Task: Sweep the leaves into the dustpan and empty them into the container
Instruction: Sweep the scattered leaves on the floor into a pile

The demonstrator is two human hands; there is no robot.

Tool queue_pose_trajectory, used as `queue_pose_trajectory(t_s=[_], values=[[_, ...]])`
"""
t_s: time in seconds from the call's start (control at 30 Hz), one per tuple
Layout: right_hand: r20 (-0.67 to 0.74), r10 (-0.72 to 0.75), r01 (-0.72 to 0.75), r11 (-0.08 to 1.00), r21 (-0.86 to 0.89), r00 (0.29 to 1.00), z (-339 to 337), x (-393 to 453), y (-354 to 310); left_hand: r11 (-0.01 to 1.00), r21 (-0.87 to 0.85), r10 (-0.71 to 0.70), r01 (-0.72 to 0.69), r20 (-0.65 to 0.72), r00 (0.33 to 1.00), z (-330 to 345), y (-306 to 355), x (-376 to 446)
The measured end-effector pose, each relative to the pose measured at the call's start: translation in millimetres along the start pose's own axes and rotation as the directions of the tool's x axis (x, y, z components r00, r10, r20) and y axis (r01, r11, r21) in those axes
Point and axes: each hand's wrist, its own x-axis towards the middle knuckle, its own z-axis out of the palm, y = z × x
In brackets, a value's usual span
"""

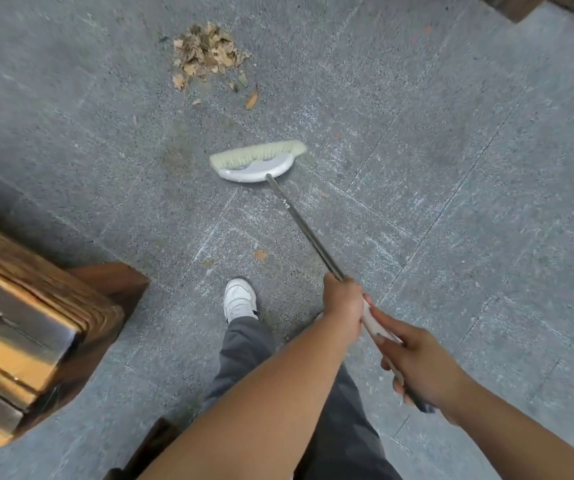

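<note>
Both hands clasp the broom's slim metal handle (304,226), left hand (342,303) ahead of right hand (420,365) on the pale grip, its curved white head (256,161) with soft bristles on speckled grey paving, well short of the dry, crinkled leaves (205,51) beyond, with open floor between.

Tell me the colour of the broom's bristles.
Pale green bristles, set in a white broom head; shown in the head view.
</note>
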Motion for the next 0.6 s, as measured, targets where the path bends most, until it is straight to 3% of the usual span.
queue_pose_trajectory(t_s=[0.37, 0.47, 0.6], values=[[0.069, -0.181, 0.180, 0.983, 0.023, 0.981, 35, 101, -166, 0.979, -0.163, 0.125, -0.120, 0.022, 0.992, -45, 199, 51], [0.101, -0.189, 0.182, 0.980, 0.074, 0.977, 49, 92, -192, 0.972, -0.180, 0.160, -0.153, 0.023, 0.987, -60, 220, 47], [0.144, -0.163, 0.135, 0.973, 0.185, 0.976, 73, 47, -196, 0.972, -0.065, 0.223, -0.225, -0.035, 0.974, -84, 212, 23]])
